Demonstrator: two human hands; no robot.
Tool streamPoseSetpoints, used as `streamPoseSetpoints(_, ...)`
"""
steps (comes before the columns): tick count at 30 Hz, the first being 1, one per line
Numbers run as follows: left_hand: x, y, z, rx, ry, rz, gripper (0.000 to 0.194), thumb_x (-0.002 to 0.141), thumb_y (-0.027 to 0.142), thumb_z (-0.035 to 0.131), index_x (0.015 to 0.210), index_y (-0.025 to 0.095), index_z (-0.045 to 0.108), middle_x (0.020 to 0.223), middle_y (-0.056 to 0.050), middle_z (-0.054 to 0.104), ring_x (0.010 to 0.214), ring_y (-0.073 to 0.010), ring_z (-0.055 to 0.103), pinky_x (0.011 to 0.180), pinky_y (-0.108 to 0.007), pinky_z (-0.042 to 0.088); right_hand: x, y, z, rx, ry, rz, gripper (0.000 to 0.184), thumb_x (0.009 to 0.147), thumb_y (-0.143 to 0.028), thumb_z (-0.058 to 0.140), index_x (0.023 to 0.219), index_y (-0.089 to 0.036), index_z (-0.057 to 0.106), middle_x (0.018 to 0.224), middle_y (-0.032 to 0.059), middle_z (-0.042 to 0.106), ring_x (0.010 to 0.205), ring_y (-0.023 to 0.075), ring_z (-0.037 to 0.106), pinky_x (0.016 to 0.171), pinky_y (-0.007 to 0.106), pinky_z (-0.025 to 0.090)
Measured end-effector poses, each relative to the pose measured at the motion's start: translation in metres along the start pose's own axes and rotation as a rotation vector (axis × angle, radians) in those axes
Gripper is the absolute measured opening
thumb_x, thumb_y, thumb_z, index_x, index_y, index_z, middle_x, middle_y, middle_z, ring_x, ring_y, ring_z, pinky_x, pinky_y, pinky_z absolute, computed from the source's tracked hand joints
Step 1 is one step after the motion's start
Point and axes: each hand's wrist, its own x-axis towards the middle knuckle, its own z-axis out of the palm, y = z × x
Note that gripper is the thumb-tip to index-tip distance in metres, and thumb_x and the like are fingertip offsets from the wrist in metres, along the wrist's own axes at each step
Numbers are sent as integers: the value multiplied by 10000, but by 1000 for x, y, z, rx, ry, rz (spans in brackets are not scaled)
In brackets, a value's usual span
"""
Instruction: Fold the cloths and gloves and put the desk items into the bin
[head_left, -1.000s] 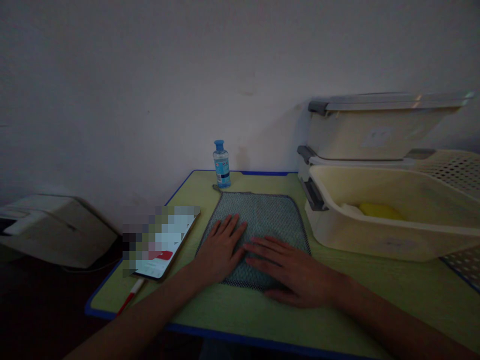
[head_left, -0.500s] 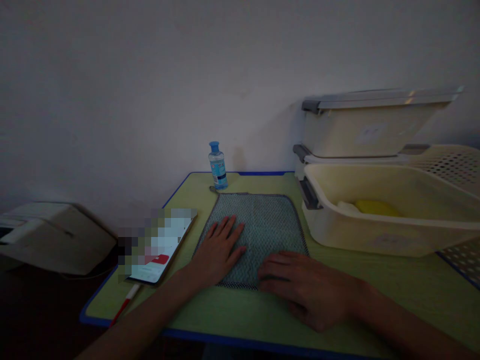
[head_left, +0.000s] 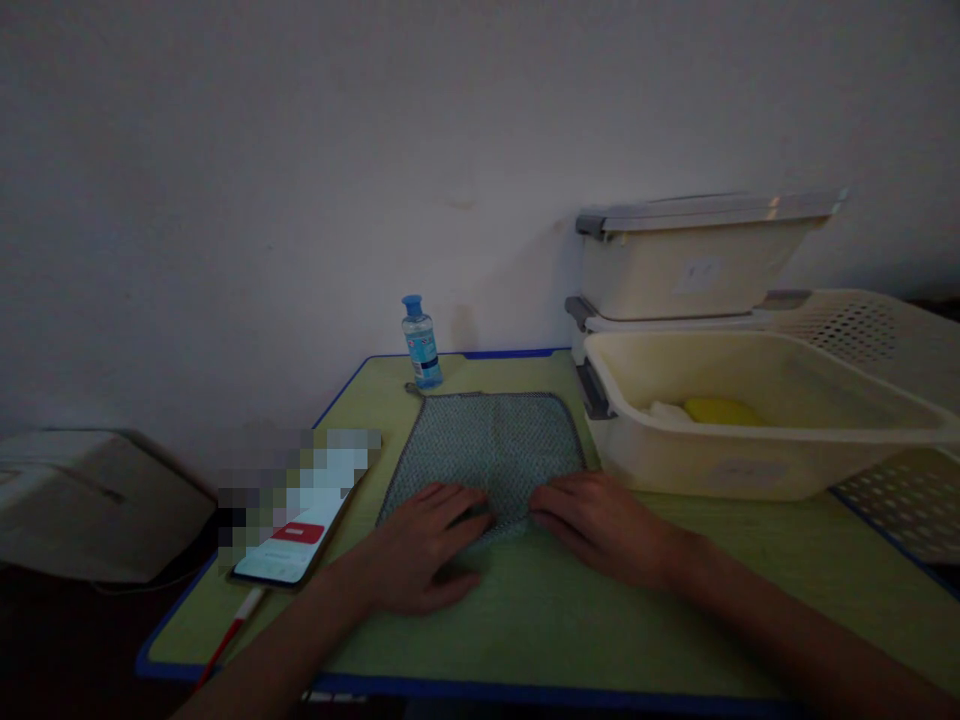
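Note:
A grey-blue mesh cleaning cloth (head_left: pixel 487 440) with a dark stitched border lies spread on the table. My left hand (head_left: pixel 420 545) rests over its near left part, fingers bent on the weave, the thumb held well apart on the table side. At the near right corner, my right hand (head_left: pixel 600 525) has its fingers curled together on the cloth's edge; its thumb is hidden. The near border between the two hands looks blurred and partly covered. Behind the cloth stands a clear bottle with a blue cap (head_left: pixel 421 345).
To the left lies a phone (head_left: pixel 300 535) with a red-and-white cable (head_left: pixel 236 625). On the right, an open cream bin (head_left: pixel 697 465) holds something yellow (head_left: pixel 724 411), beside a lidded bin (head_left: pixel 660 270) and a perforated basket (head_left: pixel 862 320). The green table (head_left: pixel 540 640) has a blue rim.
My left hand has slid back from the cloth's middle to its near edge. My right hand has moved slightly up onto the near right corner. The view has shifted a little.

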Motion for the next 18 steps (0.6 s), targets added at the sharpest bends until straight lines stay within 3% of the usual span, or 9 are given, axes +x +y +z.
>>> streamPoseSetpoints(4, -9, -8, -1, 138, 141, -53, 247, 862, 123, 366, 1005, 127, 567, 1029, -109, 611, 908, -209, 571, 789, -371, 469, -2, 4, -3, 53, 45, 51, 230, 906, -226, 366, 827, -160, 571, 728, 40, 630, 678, 161, 594, 599, 251, 384)
streamPoseSetpoints(7, -23, -11, -6, 99, 161, -123, 246, 887, 142, 345, 897, 145, 591, 881, -70, 630, 806, -178, 578, 728, -332, 463, -4, 4, -12, 204, -15, -2, 233, 904, -239, 383, 843, -155, 592, 705, 27, 625, 649, 140, 585, 585, 233, 377)
streamPoseSetpoints(13, -47, 5, -20, -188, -40, -291, 238, 912, 265, 365, 888, 202, 592, 856, -20, 612, 801, -142, 565, 731, -276, 434, -7, -1, -21, 524, -172, -104, 182, 841, -240, 504, 856, -130, 648, 660, 0, 595, 603, 92, 530, 570, 190, 369)
streamPoseSetpoints(18, -63, 24, -32, -468, -196, -283, 204, 893, 323, 415, 912, 246, 604, 916, -7, 633, 846, -126, 565, 741, -221, 441, -13, -7, -21, 848, -476, -302, 310, 765, -286, 573, 945, -43, 643, 632, 10, 569, 540, 78, 475, 525, 172, 381)
